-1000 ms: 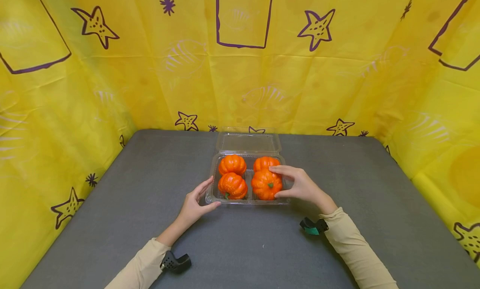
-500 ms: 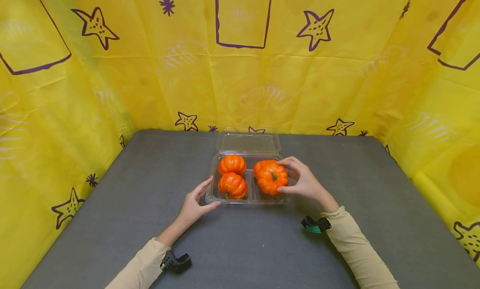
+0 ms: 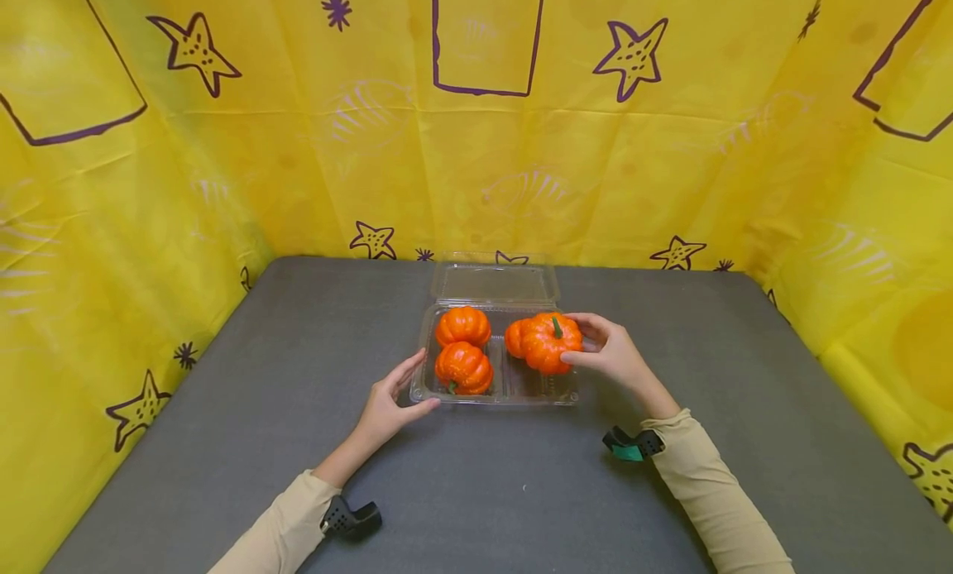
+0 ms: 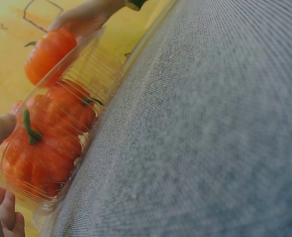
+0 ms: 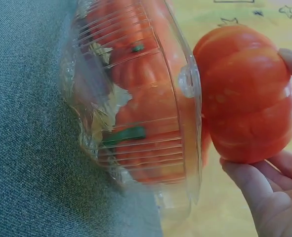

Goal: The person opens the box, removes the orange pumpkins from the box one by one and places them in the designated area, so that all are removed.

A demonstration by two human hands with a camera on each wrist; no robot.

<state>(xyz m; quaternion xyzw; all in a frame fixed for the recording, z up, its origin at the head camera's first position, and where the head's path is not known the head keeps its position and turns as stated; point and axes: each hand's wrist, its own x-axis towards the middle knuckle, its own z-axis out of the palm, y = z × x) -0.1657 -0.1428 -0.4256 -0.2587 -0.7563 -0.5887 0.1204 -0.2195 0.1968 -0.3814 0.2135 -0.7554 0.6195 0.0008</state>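
Observation:
A clear plastic container stands on the table with its lid folded back. Two orange pumpkins sit in its left half, one behind the other. My right hand grips another pumpkin, which the right wrist view shows raised beside the container's rim. Behind it in the head view, a fourth, partly hidden pumpkin sits in the right half. The left hand rests at the container's left side and front corner, fingers extended, thumb near the front rim.
A dark grey table lies under everything. Yellow cloth with drawn starfish and fish hangs behind and on both sides. Each wrist carries a black device over a beige sleeve.
The gripped pumpkin has moved up and to the right, from the front of the right half, and turned so its stem points upward. The left hand has stayed in place.

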